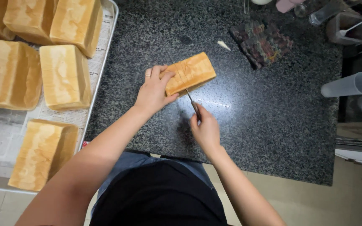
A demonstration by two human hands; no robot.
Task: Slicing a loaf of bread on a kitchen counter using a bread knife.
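Left: metal tray [115,16] lined with newspaper [1,134], carrying uncut square bread loaves [65,77], six at least partly in view, some cut off by the frame edge. Table [273,121] is dark speckled granite. On it, top centre-right: folded multicoloured cloth [261,43] with a small pale crumb [223,45] just beside it. Far right: translucent plastic cup [347,85] lying on its side. Top right corner: clear bottle [324,13] and a dark container with a spoon [354,27] in it. Tiled floor [315,201] below.
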